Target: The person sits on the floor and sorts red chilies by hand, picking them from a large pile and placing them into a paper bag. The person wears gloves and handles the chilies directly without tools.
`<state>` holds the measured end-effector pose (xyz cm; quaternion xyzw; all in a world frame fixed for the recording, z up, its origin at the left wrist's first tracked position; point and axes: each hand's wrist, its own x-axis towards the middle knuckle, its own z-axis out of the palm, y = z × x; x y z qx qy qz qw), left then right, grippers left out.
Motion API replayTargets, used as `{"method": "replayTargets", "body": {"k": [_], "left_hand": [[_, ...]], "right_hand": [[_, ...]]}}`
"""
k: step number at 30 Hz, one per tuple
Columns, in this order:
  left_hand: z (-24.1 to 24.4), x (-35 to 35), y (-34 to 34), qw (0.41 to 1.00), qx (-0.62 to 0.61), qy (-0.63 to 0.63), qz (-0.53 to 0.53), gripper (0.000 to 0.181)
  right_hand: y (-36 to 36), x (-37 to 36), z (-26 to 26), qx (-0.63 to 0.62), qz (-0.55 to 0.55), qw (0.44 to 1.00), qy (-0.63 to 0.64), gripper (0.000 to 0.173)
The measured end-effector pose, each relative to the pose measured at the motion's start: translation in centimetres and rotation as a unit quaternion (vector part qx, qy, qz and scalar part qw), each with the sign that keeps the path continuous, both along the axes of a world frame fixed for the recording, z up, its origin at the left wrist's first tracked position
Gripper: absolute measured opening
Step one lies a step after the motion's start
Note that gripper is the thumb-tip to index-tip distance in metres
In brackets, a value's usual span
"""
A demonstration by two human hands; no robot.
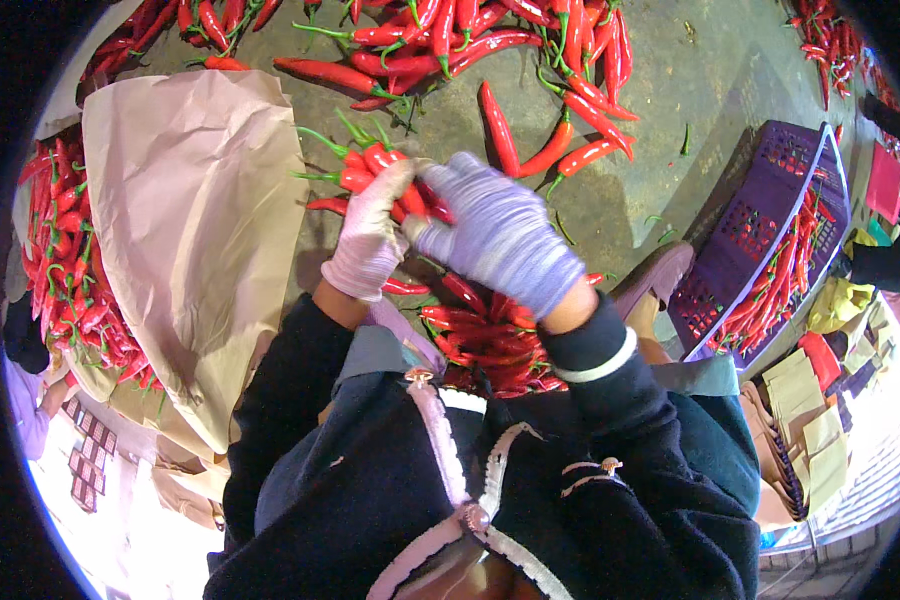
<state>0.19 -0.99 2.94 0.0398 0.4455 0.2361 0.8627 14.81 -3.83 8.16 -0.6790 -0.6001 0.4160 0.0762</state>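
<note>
A small bunch of red chili peppers [379, 159] with green stems is held in front of me, stems pointing up and left. My left hand [366, 236], in a pale pink-and-white knit glove, grips the bunch from below left. Over its tip end curls my right hand [495, 225], in a purple-and-white striped glove and slightly blurred; its fingertips are partly hidden. Beneath the hands, between my legs, lies a pile of red chili peppers [487, 337]. Several loose chilies [544, 146] rest on the concrete floor [660, 67] beyond my right hand.
A large brown paper sheet [195, 202] stands at left, beside heaped chilies [71, 247]. More chilies [435, 45] spread across the far floor. A purple plastic basket [750, 217] holding chilies tilts at right. Folded brown paper [802, 405] lies behind it. Another person's arm [49, 397] shows at far left.
</note>
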Motion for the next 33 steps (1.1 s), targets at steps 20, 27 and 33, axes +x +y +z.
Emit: {"method": "replayTargets", "body": {"k": [20,27,33], "left_hand": [[-0.9,-2.0,-1.0,0.997,0.048,0.038,-0.045,0.034],[-1.0,-2.6,-0.8,1.000,0.016,-0.019,-0.016,0.039],[-0.8,-2.0,-1.0,0.998,0.000,0.007,-0.056,0.045]], "right_hand": [[1.0,3.4,-4.7,-0.029,-0.092,0.990,-0.106,0.043],[-4.3,13.8,-1.2,-0.098,-0.224,0.969,0.014,0.042],[-12.7,30.3,3.3,-0.082,-0.250,0.881,-0.392,0.041]]}}
